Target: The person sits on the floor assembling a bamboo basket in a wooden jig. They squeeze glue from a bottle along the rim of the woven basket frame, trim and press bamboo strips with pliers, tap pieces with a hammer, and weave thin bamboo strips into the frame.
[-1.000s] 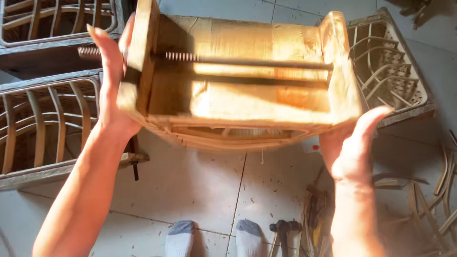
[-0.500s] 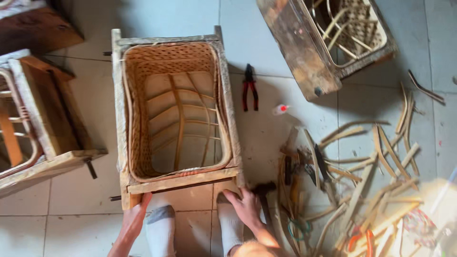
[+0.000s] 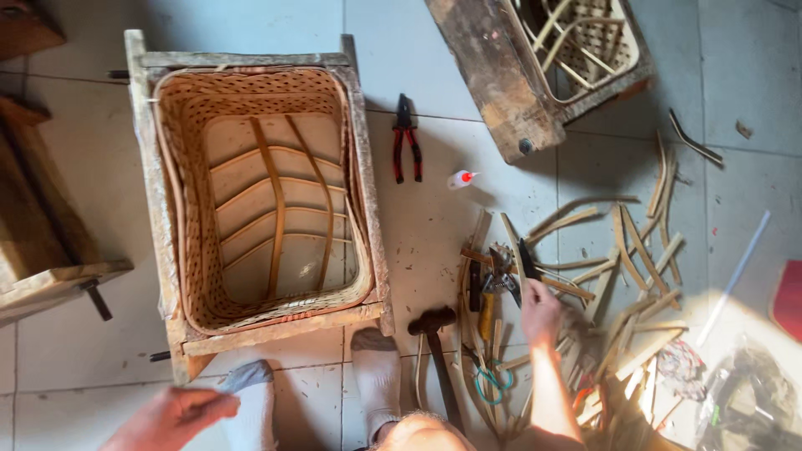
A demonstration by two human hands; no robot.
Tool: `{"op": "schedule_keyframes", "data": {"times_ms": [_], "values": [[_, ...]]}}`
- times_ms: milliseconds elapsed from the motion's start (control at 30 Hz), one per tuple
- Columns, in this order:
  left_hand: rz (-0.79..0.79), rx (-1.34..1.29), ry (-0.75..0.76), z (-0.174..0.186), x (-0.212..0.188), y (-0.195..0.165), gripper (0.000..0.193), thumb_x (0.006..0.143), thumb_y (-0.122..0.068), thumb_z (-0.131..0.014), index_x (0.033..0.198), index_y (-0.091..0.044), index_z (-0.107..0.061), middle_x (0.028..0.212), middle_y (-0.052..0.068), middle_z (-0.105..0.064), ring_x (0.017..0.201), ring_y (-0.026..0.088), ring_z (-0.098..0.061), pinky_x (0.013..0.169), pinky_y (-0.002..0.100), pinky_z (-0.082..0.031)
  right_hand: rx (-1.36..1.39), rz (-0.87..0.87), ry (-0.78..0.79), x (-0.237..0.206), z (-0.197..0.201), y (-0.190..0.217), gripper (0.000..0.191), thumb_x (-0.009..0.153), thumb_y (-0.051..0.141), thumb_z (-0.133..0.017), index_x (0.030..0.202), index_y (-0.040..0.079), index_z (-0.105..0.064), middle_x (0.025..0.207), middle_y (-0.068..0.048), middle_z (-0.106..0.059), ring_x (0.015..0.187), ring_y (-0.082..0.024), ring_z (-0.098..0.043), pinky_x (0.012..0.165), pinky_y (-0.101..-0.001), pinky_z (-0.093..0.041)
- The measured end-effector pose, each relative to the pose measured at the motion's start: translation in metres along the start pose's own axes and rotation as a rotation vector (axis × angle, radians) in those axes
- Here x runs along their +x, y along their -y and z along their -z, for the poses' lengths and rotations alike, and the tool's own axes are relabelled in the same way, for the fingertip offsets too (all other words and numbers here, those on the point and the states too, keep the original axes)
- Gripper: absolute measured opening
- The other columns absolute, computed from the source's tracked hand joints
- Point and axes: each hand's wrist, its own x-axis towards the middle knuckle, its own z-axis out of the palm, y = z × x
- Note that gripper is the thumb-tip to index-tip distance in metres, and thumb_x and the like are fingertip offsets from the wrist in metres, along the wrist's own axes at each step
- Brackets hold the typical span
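Pale floor tiles (image 3: 434,217) carry everything; at nine o'clock a weathered wooden frame (image 3: 368,217) stands open side up, exposing the woven rattan basket (image 3: 259,200) fitted inside. At seven o'clock the left hand (image 3: 180,413) rests loosely curled, holding nothing. Red-handled pliers (image 3: 407,146) lie at twelve o'clock. At five o'clock the right hand (image 3: 539,309), fingers closing, reaches black-handled shears (image 3: 501,271) lying on scattered bamboo strips (image 3: 618,250), within arm's reach

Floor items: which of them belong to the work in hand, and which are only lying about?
In use:
right hand, reaching into the tool pile
cane strips beside it
wooden frame with woven basket

Lying about:
red-handled pliers
small glue bottle
hammer
second frame
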Motion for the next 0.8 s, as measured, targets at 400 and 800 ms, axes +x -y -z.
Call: {"op": "schedule_keyframes", "data": {"times_ms": [400, 800], "values": [[-0.816, 0.529, -0.709, -0.003, 0.034, -0.177, 0.065, 0.072, -0.048, -0.082, 0.112, 0.002, -0.071, 0.108, 0.017, -0.074, 0.097, 0.033, -0.069, 0.086, 0.044, -0.053, -0.196, 0.22, 0.11, 0.034, -0.015, -0.03, 0.036, 0.091, 0.028, -0.071, 0.122, 0.009, -0.071, 0.11, -0.02, -0.071, 0.104, -0.041, -0.066, 0.088, -0.0508, -0.052], [-0.841, 0.567, -0.694, -0.007, 0.062, -0.129, 0.039, 0.077, -0.033, -0.08, 0.096, -0.004, -0.064, 0.083, 0.008, -0.068, 0.081, 0.026, -0.067, 0.077, 0.04, -0.054, 0.372, 0.049, 0.361, -0.089, 0.067, 0.123, 0.06, 0.09, 0.015, -0.069, 0.148, 0.016, -0.055, 0.08, -0.014, -0.062, 0.06, -0.016, -0.054, 0.05, -0.0311, -0.044]]}}
